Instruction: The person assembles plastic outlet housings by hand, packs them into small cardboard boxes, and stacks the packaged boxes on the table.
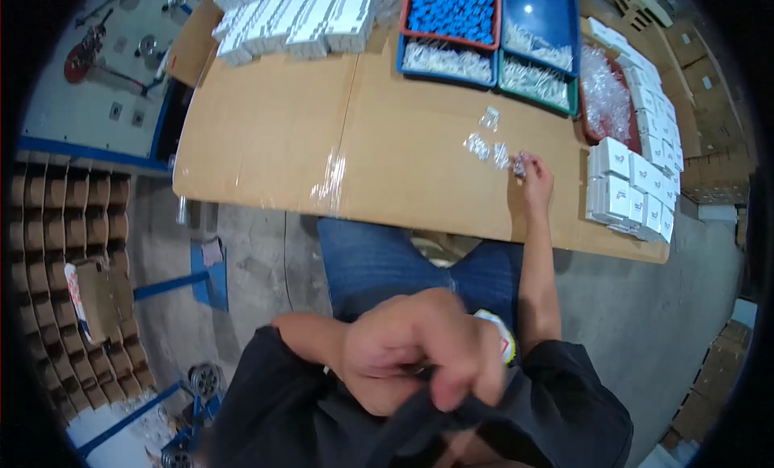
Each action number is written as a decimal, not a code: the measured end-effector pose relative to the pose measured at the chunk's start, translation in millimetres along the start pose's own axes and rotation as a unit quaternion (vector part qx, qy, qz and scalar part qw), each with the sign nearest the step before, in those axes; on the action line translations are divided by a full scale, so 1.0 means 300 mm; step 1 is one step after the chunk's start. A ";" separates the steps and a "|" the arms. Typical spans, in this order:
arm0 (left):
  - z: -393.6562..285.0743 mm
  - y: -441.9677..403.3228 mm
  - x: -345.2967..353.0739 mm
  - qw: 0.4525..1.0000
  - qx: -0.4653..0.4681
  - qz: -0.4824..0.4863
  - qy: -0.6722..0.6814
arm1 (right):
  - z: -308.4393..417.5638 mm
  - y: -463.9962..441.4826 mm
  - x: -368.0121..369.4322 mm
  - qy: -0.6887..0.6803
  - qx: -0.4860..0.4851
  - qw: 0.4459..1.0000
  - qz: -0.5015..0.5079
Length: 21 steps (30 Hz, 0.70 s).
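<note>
My left hand point(427, 347) is raised close to the camera in front of my chest, large and somewhat blurred. Its fingers are curled, pinching the dark shirt point(403, 420) near the collar. Over the right part of the table, my right hand point(536, 182) has its fingertips closed on a small clear plastic packet point(519, 166). Just left of these fingers lies another small packet point(501, 155). Two more lie close by, a shiny packet point(477, 147) and, farther back, a clear packet point(489, 118). What the packets contain is too small to tell.
Beyond the packets stand a red tray of blue pieces point(451, 15), a blue tray point(447, 61) and a green tray point(536, 83) of small clear bags. White boxes point(629, 186) are stacked at right, more white boxes point(298, 20) at back left. The cardboard-covered table point(266, 137) ends before my lap.
</note>
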<state>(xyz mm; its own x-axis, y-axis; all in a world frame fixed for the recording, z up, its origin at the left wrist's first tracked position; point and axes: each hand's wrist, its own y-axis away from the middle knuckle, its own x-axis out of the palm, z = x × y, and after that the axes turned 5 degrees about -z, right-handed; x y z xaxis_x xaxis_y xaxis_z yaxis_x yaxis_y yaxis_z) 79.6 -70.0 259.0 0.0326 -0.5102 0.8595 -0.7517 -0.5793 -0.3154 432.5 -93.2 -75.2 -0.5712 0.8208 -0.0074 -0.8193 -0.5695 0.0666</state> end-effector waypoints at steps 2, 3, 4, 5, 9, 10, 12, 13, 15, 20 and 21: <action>0.010 -0.007 0.104 0.989 0.001 -0.121 0.086 | 0.009 0.005 0.000 -0.004 -0.005 1.000 0.006; 0.068 -0.024 0.055 0.991 0.056 -0.020 0.121 | 0.020 0.008 0.012 0.003 0.013 1.000 0.018; 0.077 -0.019 0.058 0.990 0.062 -0.037 0.124 | 0.038 0.000 0.018 -0.014 0.020 1.000 0.018; 0.076 -0.016 0.076 0.986 0.031 -0.040 0.160 | 0.045 0.020 0.011 -0.031 0.027 0.999 0.014; 0.068 -0.113 0.064 0.953 -0.103 0.093 0.271 | 0.067 0.031 0.008 0.006 0.011 1.000 -0.009; 0.075 -0.122 0.056 0.951 -0.109 0.096 0.274 | 0.061 0.028 0.004 0.002 0.015 1.000 -0.006; 0.073 -0.132 0.044 0.938 -0.146 0.143 0.279 | 0.055 0.027 0.017 -0.009 0.017 1.000 0.000; 0.067 -0.139 0.038 0.931 -0.165 0.169 0.278 | 0.058 0.026 0.023 -0.018 0.018 1.000 -0.002; 0.059 -0.150 0.032 0.913 -0.201 0.216 0.283 | 0.048 0.039 0.005 -0.027 0.019 0.999 -0.008; 0.014 -0.202 -0.002 0.931 -0.118 0.272 0.213 | 0.069 0.006 -0.010 0.114 -0.040 0.992 -0.039; -0.004 -0.207 -0.009 0.939 -0.101 0.276 0.181 | 0.079 -0.008 -0.007 0.115 -0.045 0.992 -0.037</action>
<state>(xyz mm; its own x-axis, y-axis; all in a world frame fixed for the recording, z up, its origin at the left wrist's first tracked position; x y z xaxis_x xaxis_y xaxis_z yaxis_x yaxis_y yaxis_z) 125.6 -31.9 276.6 -0.5971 -0.4272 0.6789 -0.6984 -0.1396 -0.7020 437.0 -92.5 -51.8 -0.4966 0.8351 -0.2367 -0.8551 -0.5175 -0.0318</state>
